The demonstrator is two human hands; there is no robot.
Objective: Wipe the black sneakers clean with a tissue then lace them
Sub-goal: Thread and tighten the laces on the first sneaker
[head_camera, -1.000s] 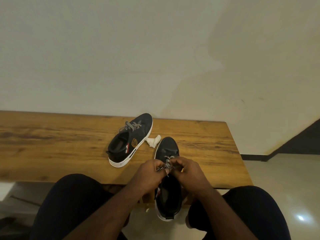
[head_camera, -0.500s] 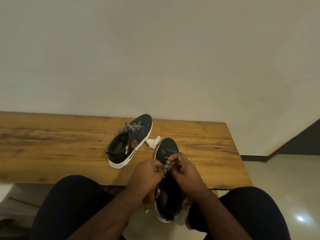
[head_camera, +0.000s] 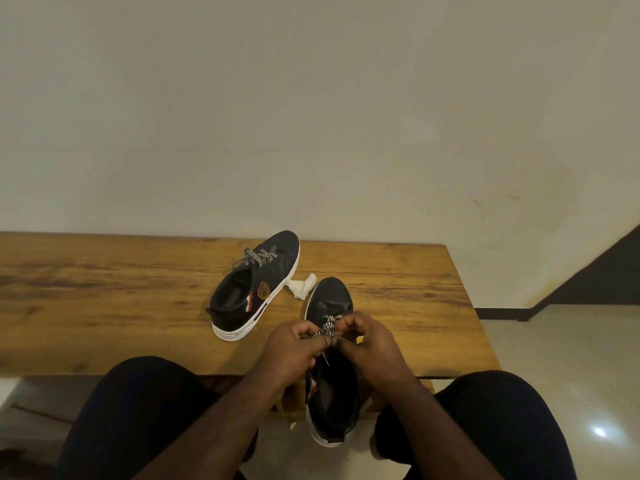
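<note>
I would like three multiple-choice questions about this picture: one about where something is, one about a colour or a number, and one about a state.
1. Where does the tissue lie?
A. on the floor
B. on the table between the two sneakers
C. inside a sneaker

2. What colour are the sneakers' soles?
A. white
B. red
C. black

3. What are the hands doing?
A. resting on the knees
B. wiping with the tissue
C. gripping the lace of the near sneaker

Answers:
1 B: it lies crumpled between the far sneaker and the near one.
2 A: both rims show white.
3 C: the left hand and the right hand curl round the checkered lace.
</note>
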